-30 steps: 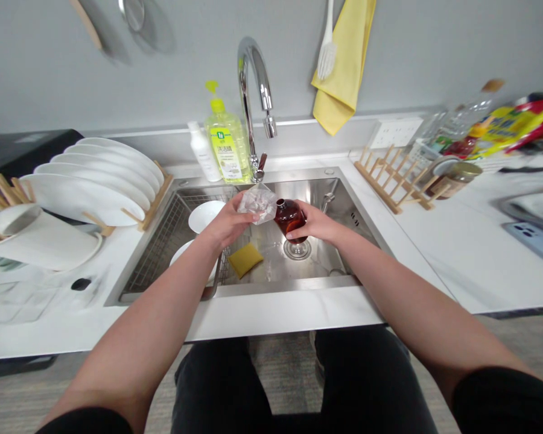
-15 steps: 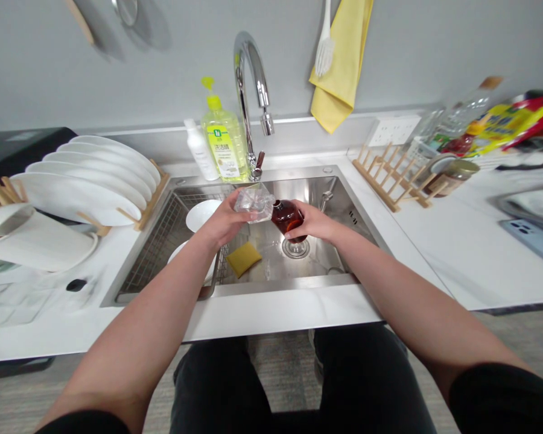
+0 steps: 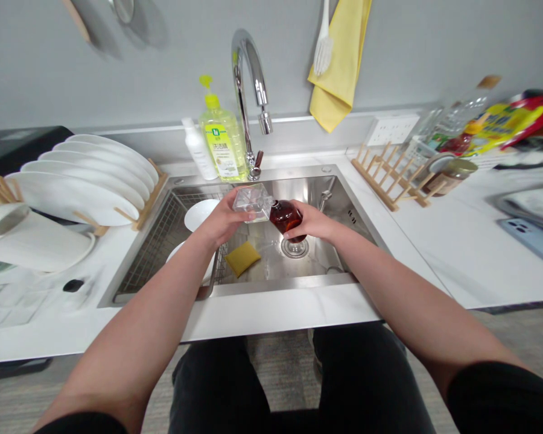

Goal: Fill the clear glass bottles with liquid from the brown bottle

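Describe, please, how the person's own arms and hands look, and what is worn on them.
The left hand and the right hand are bare, without gloves, and no watch or bracelet shows at either wrist. Both forearms are uncovered. Higher up, the black left sleeve and black right sleeve are short, plain where visible.

The left bottle (image 3: 250,203) is just beside the right bottle (image 3: 286,219) over the sink (image 3: 314,264), which holds a sponge (image 3: 243,259) and has plates (image 3: 72,190) to its left and the tap (image 3: 257,84) behind.

Kitchen, sink (image 3: 280,286), faucet (image 3: 257,81), plates (image 3: 79,190), probably food packets (image 3: 502,128)
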A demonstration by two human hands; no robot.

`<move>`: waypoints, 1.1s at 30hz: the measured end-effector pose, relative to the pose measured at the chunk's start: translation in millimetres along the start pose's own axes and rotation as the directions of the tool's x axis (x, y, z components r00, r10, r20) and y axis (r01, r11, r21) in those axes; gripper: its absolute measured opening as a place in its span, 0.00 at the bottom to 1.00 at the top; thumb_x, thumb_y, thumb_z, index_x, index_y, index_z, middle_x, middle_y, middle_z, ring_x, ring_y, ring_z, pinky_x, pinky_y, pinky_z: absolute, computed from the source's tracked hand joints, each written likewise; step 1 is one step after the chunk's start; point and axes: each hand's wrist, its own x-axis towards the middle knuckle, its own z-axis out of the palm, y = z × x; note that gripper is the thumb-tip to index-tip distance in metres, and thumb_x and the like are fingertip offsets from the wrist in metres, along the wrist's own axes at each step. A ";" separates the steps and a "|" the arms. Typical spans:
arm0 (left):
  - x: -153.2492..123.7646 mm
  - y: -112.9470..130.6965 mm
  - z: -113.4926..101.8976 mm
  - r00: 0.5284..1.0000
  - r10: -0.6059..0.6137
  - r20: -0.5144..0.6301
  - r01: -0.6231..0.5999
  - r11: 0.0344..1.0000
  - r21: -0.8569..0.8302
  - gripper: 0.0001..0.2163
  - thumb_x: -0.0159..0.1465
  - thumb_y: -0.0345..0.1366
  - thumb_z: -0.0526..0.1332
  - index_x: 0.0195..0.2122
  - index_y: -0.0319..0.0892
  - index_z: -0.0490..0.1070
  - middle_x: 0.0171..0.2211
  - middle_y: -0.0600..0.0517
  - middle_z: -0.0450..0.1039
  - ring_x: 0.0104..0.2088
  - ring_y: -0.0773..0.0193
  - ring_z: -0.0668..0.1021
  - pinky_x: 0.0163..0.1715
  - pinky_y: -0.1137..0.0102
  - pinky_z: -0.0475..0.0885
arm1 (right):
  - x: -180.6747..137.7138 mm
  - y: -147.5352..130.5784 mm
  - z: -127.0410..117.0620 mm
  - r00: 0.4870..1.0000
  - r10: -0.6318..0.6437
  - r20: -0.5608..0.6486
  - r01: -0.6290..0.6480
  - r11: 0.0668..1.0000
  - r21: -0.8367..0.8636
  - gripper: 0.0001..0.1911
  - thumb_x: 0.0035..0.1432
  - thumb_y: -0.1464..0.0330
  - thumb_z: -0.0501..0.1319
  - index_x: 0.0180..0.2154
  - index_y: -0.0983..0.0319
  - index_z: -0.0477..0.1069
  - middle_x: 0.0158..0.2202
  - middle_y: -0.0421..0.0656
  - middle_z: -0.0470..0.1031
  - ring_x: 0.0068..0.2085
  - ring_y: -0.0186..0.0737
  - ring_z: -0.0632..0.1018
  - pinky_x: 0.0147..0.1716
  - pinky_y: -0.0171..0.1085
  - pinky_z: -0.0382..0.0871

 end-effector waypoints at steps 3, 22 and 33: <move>0.2 0.0 -0.3 1.000 0.002 0.001 -0.002 1.000 0.002 0.36 0.44 0.31 0.88 0.56 0.46 0.84 0.49 0.49 0.86 0.49 0.53 0.86 0.56 0.59 0.79 | -0.8 -2.0 0.5 1.000 0.007 -0.003 -0.007 1.000 0.007 0.47 0.36 0.66 0.88 0.60 0.56 0.79 0.55 0.49 0.88 0.60 0.68 0.85 0.68 0.69 0.78; 0.0 0.1 -1.8 1.000 0.008 -0.001 -0.008 1.000 0.021 0.36 0.45 0.30 0.87 0.57 0.46 0.84 0.50 0.49 0.85 0.47 0.55 0.85 0.54 0.61 0.79 | -0.6 -0.5 -0.3 1.000 0.001 -0.007 -0.002 1.000 -0.031 0.49 0.37 0.64 0.89 0.62 0.56 0.78 0.57 0.48 0.88 0.60 0.68 0.85 0.69 0.68 0.77; 2.3 -1.2 -3.8 1.000 0.024 -0.005 -0.024 0.998 0.056 0.37 0.44 0.32 0.88 0.57 0.47 0.83 0.50 0.49 0.85 0.47 0.54 0.85 0.53 0.59 0.80 | -0.1 1.2 -1.4 1.000 0.002 0.005 -0.001 0.999 -0.042 0.47 0.39 0.66 0.88 0.62 0.56 0.78 0.57 0.47 0.88 0.60 0.66 0.86 0.67 0.65 0.80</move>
